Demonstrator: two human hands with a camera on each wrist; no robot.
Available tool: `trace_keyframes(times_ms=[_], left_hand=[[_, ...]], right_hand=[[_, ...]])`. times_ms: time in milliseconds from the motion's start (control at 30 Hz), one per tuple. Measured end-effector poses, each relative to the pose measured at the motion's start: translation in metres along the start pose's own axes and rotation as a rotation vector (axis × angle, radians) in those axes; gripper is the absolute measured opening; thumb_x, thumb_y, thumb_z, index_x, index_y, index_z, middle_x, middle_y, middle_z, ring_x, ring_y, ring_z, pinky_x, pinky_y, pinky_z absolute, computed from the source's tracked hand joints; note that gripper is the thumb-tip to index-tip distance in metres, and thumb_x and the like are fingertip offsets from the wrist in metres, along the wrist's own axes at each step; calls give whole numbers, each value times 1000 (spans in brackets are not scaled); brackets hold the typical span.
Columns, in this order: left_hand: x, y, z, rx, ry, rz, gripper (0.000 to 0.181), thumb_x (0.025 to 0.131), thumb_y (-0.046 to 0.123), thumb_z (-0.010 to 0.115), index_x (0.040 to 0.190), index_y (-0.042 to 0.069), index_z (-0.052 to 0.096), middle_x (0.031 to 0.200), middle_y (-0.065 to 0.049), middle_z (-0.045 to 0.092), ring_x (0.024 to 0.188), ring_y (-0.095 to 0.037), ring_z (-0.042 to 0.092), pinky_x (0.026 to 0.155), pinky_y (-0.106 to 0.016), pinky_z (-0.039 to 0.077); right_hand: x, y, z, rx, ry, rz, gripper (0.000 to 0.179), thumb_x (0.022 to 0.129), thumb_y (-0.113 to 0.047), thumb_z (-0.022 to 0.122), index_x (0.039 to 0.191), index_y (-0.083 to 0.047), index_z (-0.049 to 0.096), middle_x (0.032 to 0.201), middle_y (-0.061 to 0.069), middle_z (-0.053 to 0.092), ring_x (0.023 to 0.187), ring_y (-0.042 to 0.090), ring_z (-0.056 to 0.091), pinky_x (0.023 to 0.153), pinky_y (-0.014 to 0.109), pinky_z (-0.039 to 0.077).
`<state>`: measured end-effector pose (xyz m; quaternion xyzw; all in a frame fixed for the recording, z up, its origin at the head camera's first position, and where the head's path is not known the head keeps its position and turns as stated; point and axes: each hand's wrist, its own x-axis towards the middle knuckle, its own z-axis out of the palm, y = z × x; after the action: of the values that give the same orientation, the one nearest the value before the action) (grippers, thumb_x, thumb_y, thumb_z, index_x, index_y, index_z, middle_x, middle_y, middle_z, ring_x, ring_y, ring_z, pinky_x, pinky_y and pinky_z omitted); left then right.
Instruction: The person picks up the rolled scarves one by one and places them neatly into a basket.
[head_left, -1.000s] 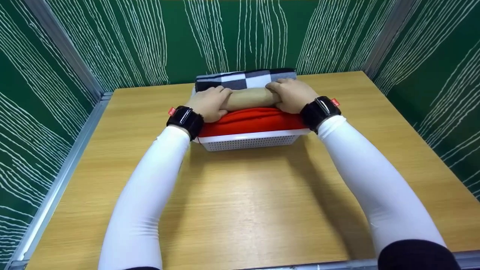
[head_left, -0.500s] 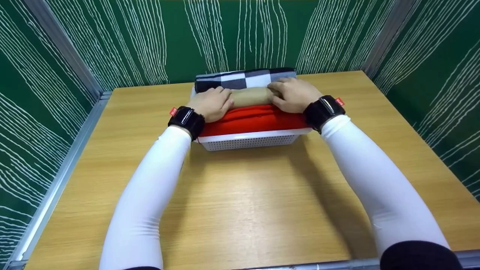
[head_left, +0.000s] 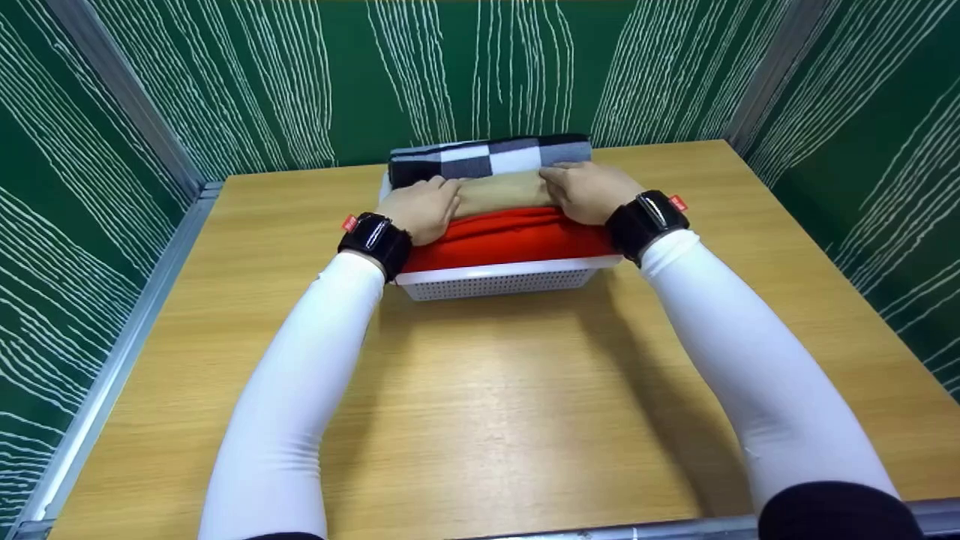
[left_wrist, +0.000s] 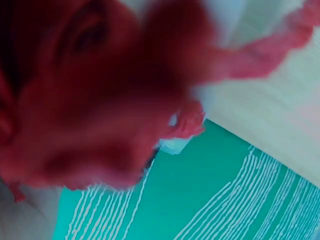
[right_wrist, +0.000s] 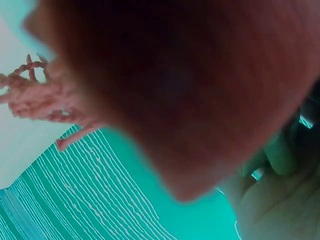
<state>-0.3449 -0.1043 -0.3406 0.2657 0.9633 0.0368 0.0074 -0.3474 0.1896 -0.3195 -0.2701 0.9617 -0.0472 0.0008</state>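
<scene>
A white perforated basket (head_left: 498, 284) holds folded or rolled cloths near the back of the table. In it a beige rolled cloth (head_left: 501, 193) lies between a red cloth (head_left: 517, 241) in front and a black, white and grey checked cloth (head_left: 514, 157) behind. My left hand (head_left: 421, 210) grips the beige roll's left end, fingers over its top. At the right end, my right hand (head_left: 592, 193) holds it with bent fingers; the thumb is hidden. Blurred reddish fabric (left_wrist: 100, 110) with twisted fringe fills much of the left wrist view, and similar fringed fabric (right_wrist: 190, 100) the right.
A wooden table (head_left: 487, 405) extends in front of the basket and to both sides. Green panels (head_left: 525, 75) with white wavy lines stand close behind it and at the sides. Grey metal posts (head_left: 780, 67) mark the corners.
Both hands have shifted only slightly on the beige roll, the right one a little outward to the right. The near side of the red cloth has changed shape slightly. The basket stays in place.
</scene>
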Motion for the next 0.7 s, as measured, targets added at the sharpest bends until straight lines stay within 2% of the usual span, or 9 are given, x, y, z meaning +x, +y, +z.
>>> trace_keyframes(times_ms=[200, 400, 700], left_hand=[[1, 0, -5, 21, -36, -14, 57, 117, 34, 30, 168, 9, 37, 160, -21, 53, 148, -41, 53, 125, -56, 44], [-3, -3, -14, 52, -36, -8, 60, 116, 40, 35, 166, 7, 41, 161, -22, 52, 149, -41, 52, 125, -58, 43], [-12, -10, -19, 108, 24, -25, 57, 113, 46, 41, 152, 6, 52, 149, -22, 59, 139, -44, 58, 118, -61, 50]], right_hand=[[-2, -1, 0, 11, 35, -18, 51, 113, -21, 45, 160, -2, 51, 160, 24, 56, 149, 46, 53, 125, 60, 42], [-4, 0, -1, 15, 81, -37, 49, 112, -21, 49, 157, -2, 54, 156, 25, 59, 146, 45, 57, 125, 59, 44], [-11, 4, -5, -2, 118, -52, 53, 110, -23, 55, 158, -2, 53, 159, 26, 56, 147, 48, 55, 125, 62, 43]])
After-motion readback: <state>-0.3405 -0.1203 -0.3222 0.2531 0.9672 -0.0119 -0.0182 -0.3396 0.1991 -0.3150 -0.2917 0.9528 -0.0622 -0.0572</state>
